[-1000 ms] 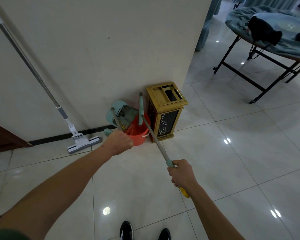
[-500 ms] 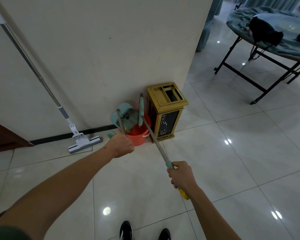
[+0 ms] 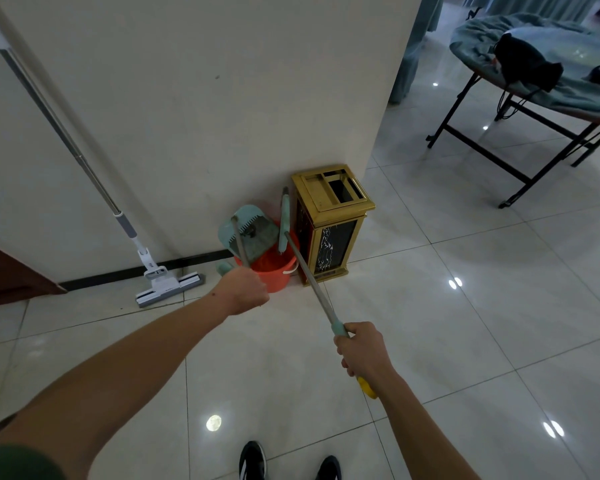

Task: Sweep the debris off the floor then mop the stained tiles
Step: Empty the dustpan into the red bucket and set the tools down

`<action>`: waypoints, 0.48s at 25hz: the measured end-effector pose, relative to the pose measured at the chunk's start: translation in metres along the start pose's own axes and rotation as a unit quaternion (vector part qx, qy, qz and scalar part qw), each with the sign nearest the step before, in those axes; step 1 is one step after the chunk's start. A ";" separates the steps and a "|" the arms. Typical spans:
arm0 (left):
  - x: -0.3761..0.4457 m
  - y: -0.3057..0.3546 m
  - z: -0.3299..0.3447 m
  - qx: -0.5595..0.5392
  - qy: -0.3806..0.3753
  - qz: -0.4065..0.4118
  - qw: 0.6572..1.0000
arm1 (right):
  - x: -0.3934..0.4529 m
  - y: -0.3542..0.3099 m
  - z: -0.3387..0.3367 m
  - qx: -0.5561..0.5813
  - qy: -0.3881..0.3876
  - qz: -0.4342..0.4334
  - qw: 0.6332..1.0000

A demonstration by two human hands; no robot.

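Observation:
My left hand [image 3: 244,289] is closed around the metal handle of a teal dustpan [image 3: 248,230], which is tipped over an orange bucket [image 3: 276,273] at the foot of the wall. My right hand [image 3: 362,348] grips the long metal handle of a broom [image 3: 309,271]. The broom's teal head [image 3: 284,220] stands upright between the bucket and a gold bin. A white flat mop [image 3: 168,284] leans against the wall to the left, its pole [image 3: 59,133] running up and left.
The gold and black waste bin [image 3: 331,223] stands at the wall corner. A folding table [image 3: 534,109] with teal cloth and a black bag [image 3: 525,64] is at the back right. A brown door [image 3: 7,275] is on the left. Glossy tiles [image 3: 465,323] spread around; my shoes [image 3: 253,460] show below.
My left hand has drawn the dustpan handle back toward me and tilted the dustpan more upright over the bucket. My right hand and the broom have barely shifted.

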State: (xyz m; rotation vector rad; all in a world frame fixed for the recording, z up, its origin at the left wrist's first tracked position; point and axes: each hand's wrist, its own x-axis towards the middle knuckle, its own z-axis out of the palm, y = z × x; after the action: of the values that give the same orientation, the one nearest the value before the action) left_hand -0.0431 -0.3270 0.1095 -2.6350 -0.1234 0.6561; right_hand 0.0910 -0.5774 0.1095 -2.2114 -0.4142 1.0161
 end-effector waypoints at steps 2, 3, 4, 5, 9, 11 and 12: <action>-0.001 -0.004 -0.005 -0.009 0.010 -0.009 1.000 | 0.001 -0.001 0.001 -0.002 0.000 -0.001 1.000; -0.002 -0.003 -0.005 -0.010 0.007 -0.010 1.000 | 0.001 -0.003 0.001 -0.004 -0.002 -0.002 1.000; -0.003 0.001 -0.004 -0.008 0.002 -0.011 1.000 | 0.002 -0.004 0.002 -0.005 -0.003 -0.001 1.000; -0.004 0.004 -0.003 -0.006 -0.003 -0.015 1.000 | 0.003 -0.005 0.003 -0.005 -0.004 0.002 1.000; -0.009 -0.007 -0.013 -0.006 0.017 -0.037 0.999 | 0.006 -0.011 0.006 -0.007 -0.004 0.003 1.000; -0.011 -0.015 -0.019 -0.008 0.035 -0.048 0.998 | 0.006 -0.012 0.008 -0.009 -0.003 -0.004 1.000; -0.013 -0.015 -0.020 -0.012 0.030 -0.049 0.998 | 0.006 -0.013 0.009 -0.014 -0.002 -0.006 1.000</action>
State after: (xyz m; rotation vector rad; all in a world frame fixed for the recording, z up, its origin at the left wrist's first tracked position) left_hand -0.0447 -0.3238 0.1373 -2.6499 -0.2426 0.5462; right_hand 0.0879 -0.5607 0.1101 -2.2284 -0.4450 1.0156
